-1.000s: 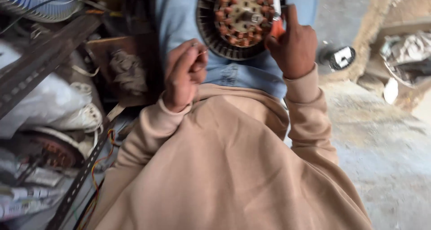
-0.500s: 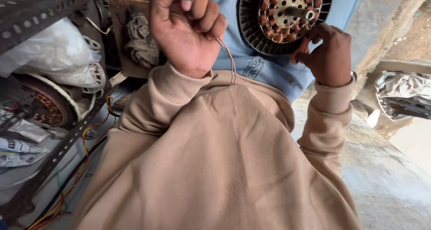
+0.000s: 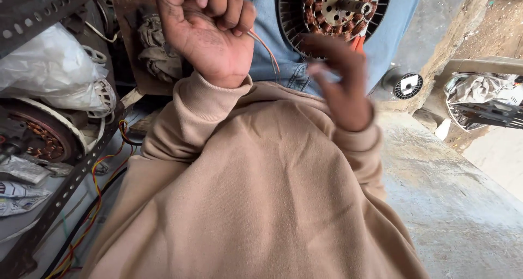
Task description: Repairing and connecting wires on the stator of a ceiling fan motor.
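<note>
A: Entry, hands first. State of the left hand (image 3: 210, 36)?

B: Closed in a fist, palm side towards the camera, raised in front of the blue denim lap. A thin strand of copper-coloured winding wire (image 3: 266, 47) comes out from under the curled fingers (image 3: 231, 6) and arcs down to the right.

A: Right hand (image 3: 340, 80)?

B: Blurred. Fingers loosely bent, partly open; I cannot tell whether it pinches the wire. It sits just below the round fan-motor stator with copper coils and a perforated metal centre plate (image 3: 332, 12), which rests on the lap at the top edge of the view. An orange tool handle (image 3: 357, 42) shows between hand and stator.

A: Surroundings, outward?

B: Beige fleece sweatshirt sleeves (image 3: 261, 192) fill the middle. Left: a slotted dark metal angle rack (image 3: 43, 6), with a crumpled translucent white plastic bag (image 3: 43, 66) beneath its top rail, and below that a second wound motor in a white housing (image 3: 38, 134). Flat printed paper packets, white and grey (image 3: 19, 194), lie lower left. Red, yellow and black cables (image 3: 95, 192) trail along the rack's leg.

A: Right side?

B: Grey concrete ledge (image 3: 452, 202); a small black-and-white round spool (image 3: 408, 85) stands near its far end.
</note>
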